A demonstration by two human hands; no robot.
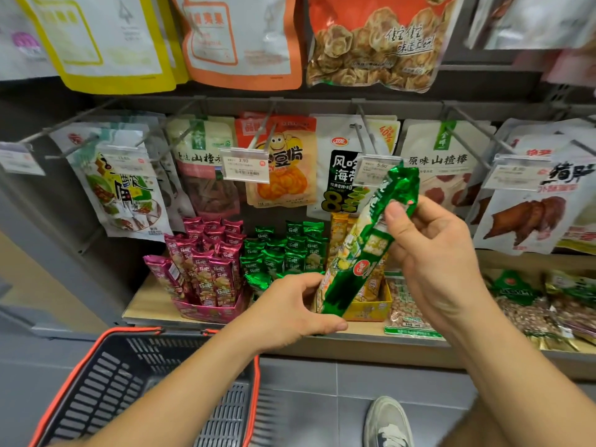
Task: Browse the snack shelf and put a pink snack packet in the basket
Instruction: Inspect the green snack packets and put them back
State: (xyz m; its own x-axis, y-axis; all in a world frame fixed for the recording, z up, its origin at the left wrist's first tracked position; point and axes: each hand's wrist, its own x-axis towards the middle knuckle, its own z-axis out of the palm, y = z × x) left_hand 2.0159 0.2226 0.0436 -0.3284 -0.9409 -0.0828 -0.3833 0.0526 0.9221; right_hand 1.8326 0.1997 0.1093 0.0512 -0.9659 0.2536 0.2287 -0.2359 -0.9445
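I hold a long green snack packet (364, 250) tilted in front of the shelf. My left hand (290, 312) grips its lower end and my right hand (432, 250) pinches its upper part. Several pink snack packets (206, 266) stand upright in a pink display box (209, 312) on the wooden shelf, left of my hands. A dark basket with an orange rim (154, 395) sits on the floor below, under my left forearm, and looks empty.
Green packets (287, 253) stand beside the pink ones, and a yellow box (371, 309) sits behind the held packet. Bags of nuts (406, 308) lie on the right of the shelf. Hanging snack bags on metal hooks fill the rows above. My shoe (387, 424) shows below.
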